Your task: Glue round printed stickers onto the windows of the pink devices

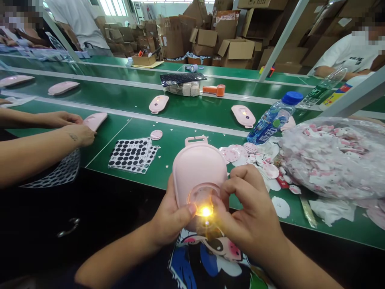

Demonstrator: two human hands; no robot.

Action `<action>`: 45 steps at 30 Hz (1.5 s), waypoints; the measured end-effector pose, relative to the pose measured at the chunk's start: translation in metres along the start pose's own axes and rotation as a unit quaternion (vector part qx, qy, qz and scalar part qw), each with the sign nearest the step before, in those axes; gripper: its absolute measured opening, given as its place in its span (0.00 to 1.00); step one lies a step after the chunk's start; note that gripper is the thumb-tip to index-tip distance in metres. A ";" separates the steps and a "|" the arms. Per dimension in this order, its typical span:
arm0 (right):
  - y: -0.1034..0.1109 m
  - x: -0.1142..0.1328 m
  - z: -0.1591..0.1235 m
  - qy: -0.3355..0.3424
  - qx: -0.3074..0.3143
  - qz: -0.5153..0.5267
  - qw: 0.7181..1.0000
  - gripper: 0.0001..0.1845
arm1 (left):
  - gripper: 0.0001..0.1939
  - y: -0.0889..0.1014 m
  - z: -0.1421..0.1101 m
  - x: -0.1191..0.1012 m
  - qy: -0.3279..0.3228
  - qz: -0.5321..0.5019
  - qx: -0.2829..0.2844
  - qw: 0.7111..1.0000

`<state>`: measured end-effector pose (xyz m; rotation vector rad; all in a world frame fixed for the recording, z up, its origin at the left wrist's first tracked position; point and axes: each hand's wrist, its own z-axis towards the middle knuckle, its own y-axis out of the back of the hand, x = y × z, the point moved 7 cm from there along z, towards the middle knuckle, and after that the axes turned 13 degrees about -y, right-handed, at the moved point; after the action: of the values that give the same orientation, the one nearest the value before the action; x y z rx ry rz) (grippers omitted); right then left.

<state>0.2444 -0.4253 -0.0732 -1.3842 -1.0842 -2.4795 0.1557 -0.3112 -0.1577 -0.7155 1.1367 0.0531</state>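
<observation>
A pale pink plastic case (200,162) with a slotted loop at its top is held up before me. My left hand (173,212) grips its lower left side, thumb on the front. A clear round disc (201,195) with a glowing rim sits over the circular recess in the case's lower half. A bright yellow light shines at the disc's lower edge. My right hand (248,204) is closed, thumb and index finger pinching the disc's right edge. The glare partly hides the right thumb tip. Left of the case lie sheets of black round stickers (130,154) and a small stack of pink discs (156,134).
Pink cases (159,104) lie along the green belt. On the right stand a blue-capped bottle (272,118), loose printed discs (237,152) and a big clear bag (333,156) of printed pieces. A co-worker's hands (81,130) hold another pink case (96,120) at left.
</observation>
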 end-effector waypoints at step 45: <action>-0.018 -0.050 -0.001 -0.117 0.237 -0.022 0.964 0.23 | 0.27 0.060 0.019 -0.037 -0.051 0.059 -0.189 0.979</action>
<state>0.2655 -0.4246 -0.1221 -1.5202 -1.6354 -1.9209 0.1312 -0.2428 -0.1514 -0.9693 1.0806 0.4117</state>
